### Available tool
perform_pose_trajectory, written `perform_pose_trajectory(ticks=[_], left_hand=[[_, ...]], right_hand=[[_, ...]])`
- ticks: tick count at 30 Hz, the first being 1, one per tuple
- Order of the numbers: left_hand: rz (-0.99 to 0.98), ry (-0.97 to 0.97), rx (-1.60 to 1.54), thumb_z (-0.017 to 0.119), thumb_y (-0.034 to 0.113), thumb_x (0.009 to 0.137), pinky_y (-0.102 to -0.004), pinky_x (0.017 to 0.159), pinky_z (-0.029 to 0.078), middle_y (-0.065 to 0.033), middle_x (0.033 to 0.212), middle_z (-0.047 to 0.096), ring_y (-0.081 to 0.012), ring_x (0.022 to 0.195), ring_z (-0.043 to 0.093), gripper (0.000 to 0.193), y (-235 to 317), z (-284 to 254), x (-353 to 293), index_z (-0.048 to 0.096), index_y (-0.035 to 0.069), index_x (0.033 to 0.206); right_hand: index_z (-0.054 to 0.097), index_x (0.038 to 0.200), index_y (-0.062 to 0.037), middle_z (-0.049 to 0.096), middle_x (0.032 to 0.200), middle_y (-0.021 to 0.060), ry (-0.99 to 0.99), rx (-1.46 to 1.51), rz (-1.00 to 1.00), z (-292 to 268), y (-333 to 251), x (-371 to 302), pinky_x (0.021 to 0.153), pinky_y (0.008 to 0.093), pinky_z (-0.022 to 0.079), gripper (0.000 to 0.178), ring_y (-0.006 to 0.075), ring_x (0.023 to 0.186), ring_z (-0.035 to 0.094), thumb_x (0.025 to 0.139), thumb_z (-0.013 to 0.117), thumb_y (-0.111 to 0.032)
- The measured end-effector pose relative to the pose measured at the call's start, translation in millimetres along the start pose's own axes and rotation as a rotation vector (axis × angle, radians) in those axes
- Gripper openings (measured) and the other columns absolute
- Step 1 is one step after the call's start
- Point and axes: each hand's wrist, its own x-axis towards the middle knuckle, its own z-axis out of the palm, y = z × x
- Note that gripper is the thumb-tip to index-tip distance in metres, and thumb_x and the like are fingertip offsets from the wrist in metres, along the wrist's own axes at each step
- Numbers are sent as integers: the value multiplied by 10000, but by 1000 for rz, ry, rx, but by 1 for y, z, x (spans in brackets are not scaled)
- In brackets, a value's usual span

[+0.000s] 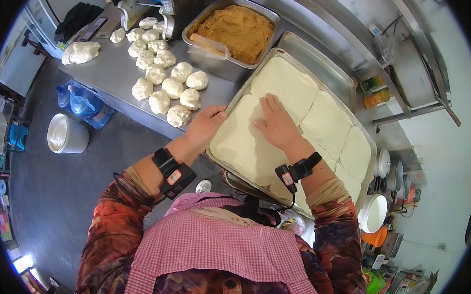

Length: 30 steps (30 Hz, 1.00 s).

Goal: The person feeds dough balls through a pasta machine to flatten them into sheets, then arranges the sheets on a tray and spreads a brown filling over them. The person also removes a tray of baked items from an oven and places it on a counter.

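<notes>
The pale, flat, squarish dough pieces (241, 139) lie in a wide, silver metal tray (372, 166). They look soft and easy to tear, so a flat palm suits them. The right hand (278, 124) lies on them, thumb spread out. The left hand (206, 126) holds the tray's stiff edge, a good grip. White, round dough balls (173, 87) sit on the grey metal desk (216, 85).

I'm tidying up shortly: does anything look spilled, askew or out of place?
I see no clear spill or damage around the tray. One oddity: a long pale lump, apparently dough, near the left edge of the counter. It lies apart from the round dough balls and looks larger, perhaps intentionally.
</notes>
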Motion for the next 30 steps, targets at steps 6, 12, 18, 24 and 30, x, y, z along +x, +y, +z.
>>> perform_pose_trajectory(ticks=[6,12,18,24,30], left_hand=[[28,-7,25,509,171,965,-260,763,506,-78,1025,620,-129,875,600,286,0,0,-2,528,-21,1177],[19,46,34,503,166,957,-264,761,493,-86,1006,626,-129,863,596,313,-2,1,-1,526,-40,1191],[56,13,74,506,155,947,-264,778,485,-85,1008,623,-139,885,591,310,-3,-1,-1,539,-45,1181],[75,19,92,519,148,939,-263,773,485,-83,1010,622,-133,877,585,293,-3,-2,1,555,-45,1157],[122,-19,54,530,144,930,-267,787,497,-103,1043,621,-145,904,598,312,-9,-6,5,544,-46,1177]], right_hand=[[462,1280,46,494,1285,252,-32,314,241,-24,24,-32,1047,384,352,520,388,1234,435,899,540,-299],[510,1234,45,505,1285,241,-143,-35,140,-33,33,-100,1009,394,388,482,366,1208,472,888,556,-288],[583,1168,-36,583,1198,181,6,276,137,-38,-10,-98,943,378,446,357,330,1115,551,841,626,-174],[628,996,-49,620,1022,146,-100,341,-155,-3,-89,-50,875,410,461,235,322,1007,565,780,621,-139],[607,996,-6,592,1100,157,-149,94,-427,10,-106,-33,928,396,437,248,330,1078,527,785,554,-124]])
